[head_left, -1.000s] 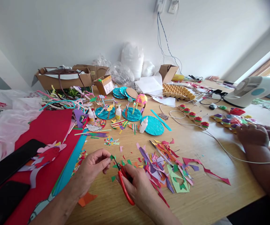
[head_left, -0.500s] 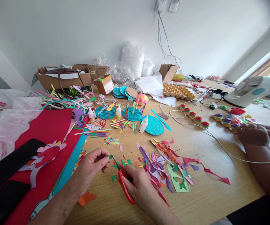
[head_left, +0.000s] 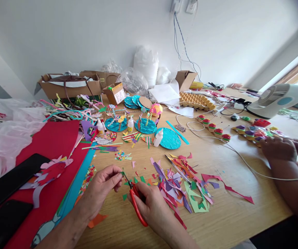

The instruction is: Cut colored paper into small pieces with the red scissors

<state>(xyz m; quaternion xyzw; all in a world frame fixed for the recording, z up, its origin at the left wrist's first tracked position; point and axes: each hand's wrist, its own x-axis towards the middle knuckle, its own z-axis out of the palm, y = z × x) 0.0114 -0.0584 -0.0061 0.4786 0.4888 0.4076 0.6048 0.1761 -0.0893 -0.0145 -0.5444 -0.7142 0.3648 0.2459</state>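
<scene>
My left hand pinches a tiny piece of green paper between thumb and fingertips. My right hand is closed around the red handles of a pair of scissors. The dark blades point up and left and meet the green paper at my left fingertips. Small green scraps lie on the table just behind the blades. Right of my right hand spreads a heap of coloured paper scraps, with a light green cut-out sheet at its edge. An orange scrap lies beneath my left forearm.
Blue discs and a glue bottle stand mid-table. Red sheets and dark phones lie at left. A white cable crosses the right side, near another person's hands and a fan.
The green paper at the blades has turned and now shows narrower. My left hand and forearm have shifted very slightly; the scissors stay nearly in place.
</scene>
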